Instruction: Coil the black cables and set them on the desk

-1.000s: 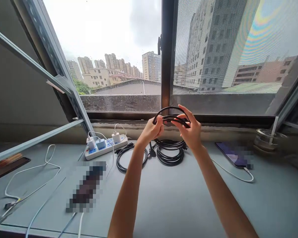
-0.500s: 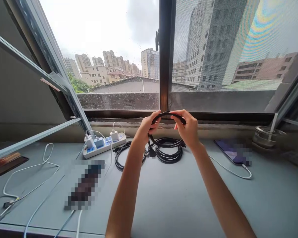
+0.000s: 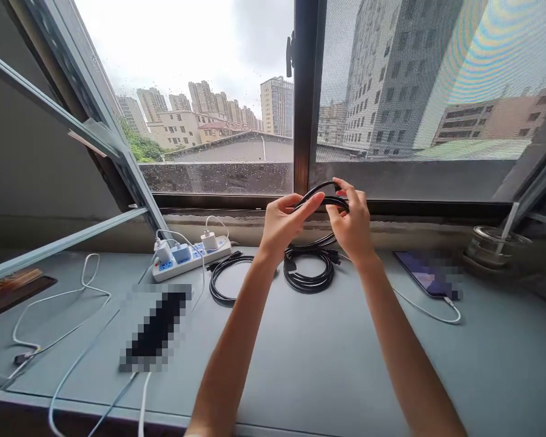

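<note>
Up in front of the window frame, a looped black cable (image 3: 321, 189) is held between both hands. My left hand (image 3: 286, 221) grips its left side, the thumb lying along the strands. On the right, my right hand (image 3: 352, 221) pinches the loop with fingers and thumb, one finger raised at the top strand. Below the hands, a coiled black cable (image 3: 309, 284) with dark connectors lies on the table. Another coiled black cable (image 3: 216, 291) rests to its left, partly behind my left forearm.
A white power strip (image 3: 191, 261) with plugged-in chargers stands at the back left. A blurred dark device (image 3: 157, 328) lies front left among white cables. At right are a charging phone (image 3: 421, 274) and a glass jar (image 3: 489, 249). Metal shelf bars (image 3: 64, 246) cross the left side.
Both hands have shifted slightly right and up with the cable. The held loop has spread into separate strands, and my right fingers have moved up to its top strand.
</note>
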